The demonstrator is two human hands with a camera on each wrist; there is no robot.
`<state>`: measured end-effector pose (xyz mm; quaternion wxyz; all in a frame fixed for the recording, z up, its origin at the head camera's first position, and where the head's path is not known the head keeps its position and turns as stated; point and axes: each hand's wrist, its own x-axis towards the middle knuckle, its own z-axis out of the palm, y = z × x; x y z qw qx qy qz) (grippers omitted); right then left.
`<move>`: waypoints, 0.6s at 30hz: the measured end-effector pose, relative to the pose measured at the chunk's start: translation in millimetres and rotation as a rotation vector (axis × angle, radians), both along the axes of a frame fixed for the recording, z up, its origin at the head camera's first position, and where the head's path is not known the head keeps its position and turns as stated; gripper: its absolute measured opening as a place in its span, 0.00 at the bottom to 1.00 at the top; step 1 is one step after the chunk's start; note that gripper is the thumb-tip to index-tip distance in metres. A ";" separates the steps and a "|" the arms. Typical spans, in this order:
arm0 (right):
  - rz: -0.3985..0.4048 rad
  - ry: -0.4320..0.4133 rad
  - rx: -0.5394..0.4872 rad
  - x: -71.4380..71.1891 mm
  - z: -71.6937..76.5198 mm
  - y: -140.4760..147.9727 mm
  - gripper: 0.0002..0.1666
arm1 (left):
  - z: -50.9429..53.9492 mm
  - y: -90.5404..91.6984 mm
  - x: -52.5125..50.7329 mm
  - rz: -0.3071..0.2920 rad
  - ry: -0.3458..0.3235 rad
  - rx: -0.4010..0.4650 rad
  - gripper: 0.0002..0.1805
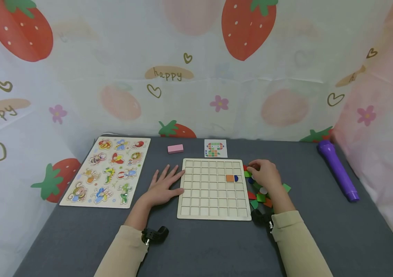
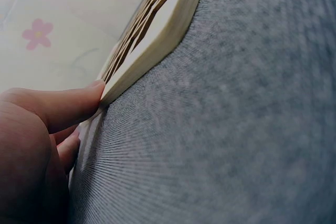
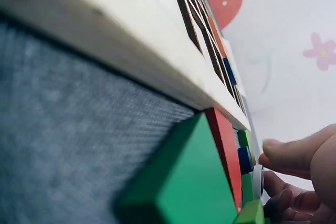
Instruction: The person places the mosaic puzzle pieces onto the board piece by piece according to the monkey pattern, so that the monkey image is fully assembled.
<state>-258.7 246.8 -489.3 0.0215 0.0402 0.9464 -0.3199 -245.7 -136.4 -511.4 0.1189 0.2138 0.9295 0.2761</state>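
A pale wooden grid board (image 1: 213,217) lies on the table with an orange square (image 1: 229,178) and a dark blue half-round piece (image 1: 236,178) in its cells. My left hand (image 1: 162,188) is spread flat at the board's left side, its thumb (image 2: 79,106) touching the edge. My right hand (image 1: 266,177) bends its fingers over loose coloured pieces beside the board's right edge. Around it lie red (image 1: 252,195), green (image 1: 260,197), orange and blue pieces and a white round one (image 1: 263,190). Whether a piece sits between the right fingertips is hidden.
Behind the board lies a card (image 1: 215,148) with a coloured pattern, and left of that a pink block (image 1: 175,149). An insect picture board (image 1: 110,173) is at the left. A purple microphone-shaped object (image 1: 338,169) lies at the right. A printed cloth hangs behind the table.
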 end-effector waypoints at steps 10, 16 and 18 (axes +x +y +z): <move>-0.002 0.000 0.064 -1.0 -3.4 -3.1 0.20 | -1.5 0.8 -0.6 0.001 0.004 0.000 0.40; -0.016 0.013 0.007 -1.9 -3.8 -4.1 0.14 | -0.4 1.1 -0.3 0.007 0.002 0.009 0.40; -0.020 0.017 -0.020 -1.7 -2.7 -4.4 0.12 | -0.1 0.9 0.1 0.006 0.002 0.012 0.40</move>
